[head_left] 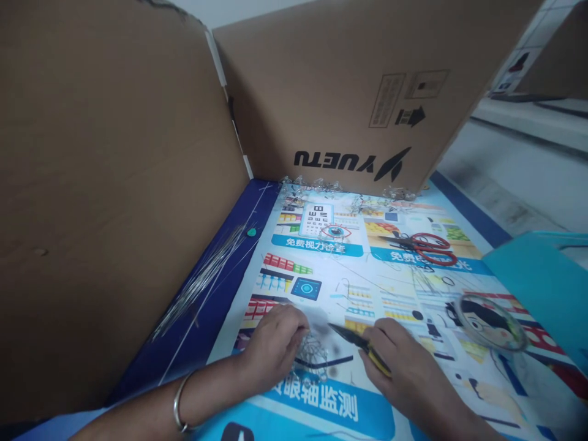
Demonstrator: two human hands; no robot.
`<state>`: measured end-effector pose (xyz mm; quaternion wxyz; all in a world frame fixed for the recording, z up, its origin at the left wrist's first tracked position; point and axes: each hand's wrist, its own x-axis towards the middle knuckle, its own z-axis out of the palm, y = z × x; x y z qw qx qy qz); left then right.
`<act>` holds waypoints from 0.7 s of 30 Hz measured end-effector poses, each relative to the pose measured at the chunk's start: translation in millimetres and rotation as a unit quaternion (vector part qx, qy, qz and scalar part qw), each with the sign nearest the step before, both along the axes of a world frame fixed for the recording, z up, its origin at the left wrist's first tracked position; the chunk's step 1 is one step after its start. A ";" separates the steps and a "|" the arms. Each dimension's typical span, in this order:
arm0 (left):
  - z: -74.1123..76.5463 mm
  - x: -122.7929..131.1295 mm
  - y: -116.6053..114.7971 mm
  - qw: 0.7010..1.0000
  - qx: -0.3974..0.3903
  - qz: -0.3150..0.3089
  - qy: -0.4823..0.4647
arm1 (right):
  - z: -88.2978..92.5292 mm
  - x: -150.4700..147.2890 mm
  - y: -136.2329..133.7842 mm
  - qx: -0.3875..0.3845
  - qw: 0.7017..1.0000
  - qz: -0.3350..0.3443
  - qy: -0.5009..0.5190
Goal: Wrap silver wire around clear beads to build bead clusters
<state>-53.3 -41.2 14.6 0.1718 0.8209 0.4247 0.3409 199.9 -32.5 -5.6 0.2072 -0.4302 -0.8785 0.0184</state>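
Pinched between the fingers of my left hand (279,343) is a small tangled wire piece (312,355), silvery and openwork, hanging over the printed sheet. Its exact form is too fine to make out. My right hand (400,361) grips a pair of pliers (356,339) with dark pointed jaws and yellow-and-black handles. The jaws point left toward the wire piece and stand a little apart from it. Beyond both hands, red-handled scissors (425,247) lie on the sheet.
A bundle of straight thin wires (202,278) lies at left beside a small green lump (251,233). Cardboard panels (114,184) wall off the left and back. Several wire pieces (316,185) line the back edge. At right are a round clear dish (489,323) and a turquoise box (542,282).
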 end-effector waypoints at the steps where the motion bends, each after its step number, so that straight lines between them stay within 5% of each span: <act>1: 0.3 0.1 -0.5 1.000 -0.001 0.000 0.003 | 3.1 -1.6 -1.0 -0.015 1.000 0.002 0.011; 11: 0.7 1.1 -0.6 1.000 -0.012 0.005 -0.004 | 39.3 -22.9 5.0 -0.001 0.997 0.077 0.028; 21: 0.1 1.1 0.4 1.000 0.021 0.001 0.006 | 42.7 -26.3 7.7 0.015 0.995 0.100 -0.007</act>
